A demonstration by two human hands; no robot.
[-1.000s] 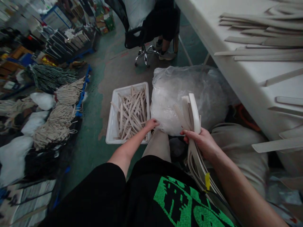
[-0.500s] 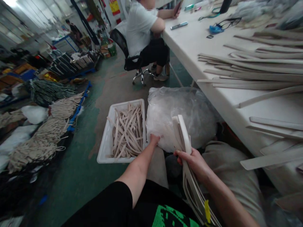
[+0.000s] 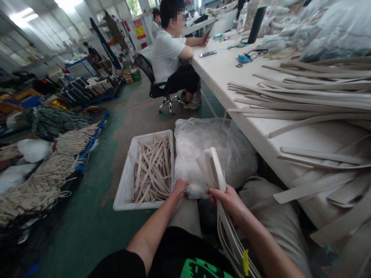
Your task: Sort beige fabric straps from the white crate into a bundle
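My right hand (image 3: pixel 224 199) is closed around a bundle of beige flat straps (image 3: pixel 222 208). The upper end of the bundle stands up past the fingers, and the lower part curves down beside my leg, with a yellow tie (image 3: pixel 245 263) on it. At the near left corner of a large clear plastic bag (image 3: pixel 214 143) is my left hand (image 3: pixel 180 188), its fingers closed on the plastic. Left of that hand, a white plastic bin (image 3: pixel 122 189) holds many loose beige strips (image 3: pixel 152 170).
On the right, more long straps (image 3: pixel 261 94) lie across a white table (image 3: pixel 216 71), some past its edge. A person (image 3: pixel 169 54) sits at the table's far side on a black office chair (image 3: pixel 145 69). Bundled cords (image 3: pixel 43 177) lie on pallets at left.
The view has tilted up slightly, showing more of the room. My right hand still holds the strap bundle upright, and my left hand stays at the bag's corner.
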